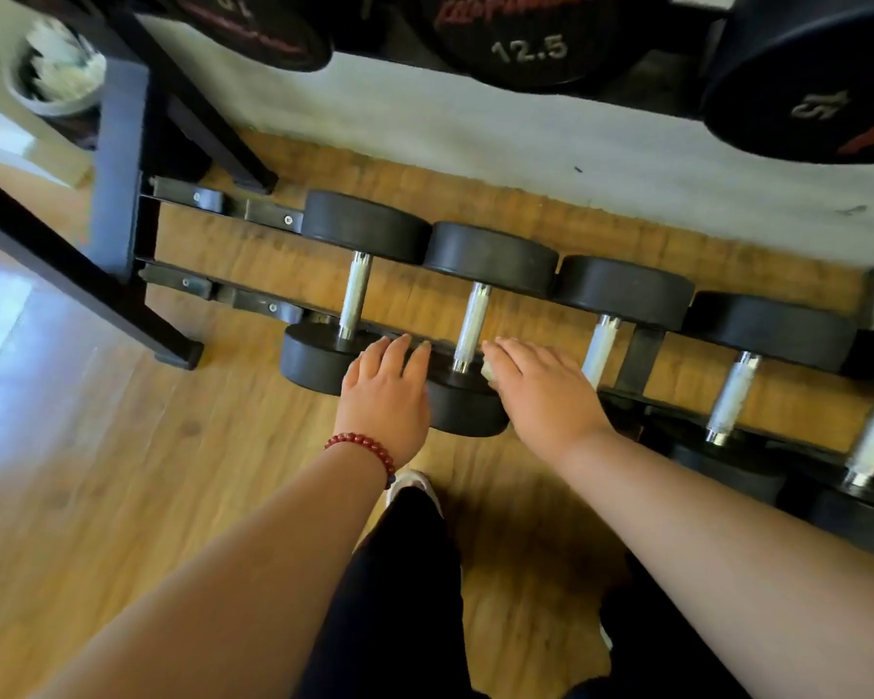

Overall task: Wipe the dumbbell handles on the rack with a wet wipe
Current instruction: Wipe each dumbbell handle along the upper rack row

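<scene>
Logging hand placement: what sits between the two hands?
Head view: a dumbbell's near head and handle, between left hand and right hand, which holds the wipe.

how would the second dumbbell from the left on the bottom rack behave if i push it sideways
Likely heavy for its size: the dumbbell has thick, solid-looking black heads. Round heads could roll, but they rest on the rack rails with neighbours close on both sides, so it probably barely shifts. Its textured-looking metal handle should grip well.
</scene>
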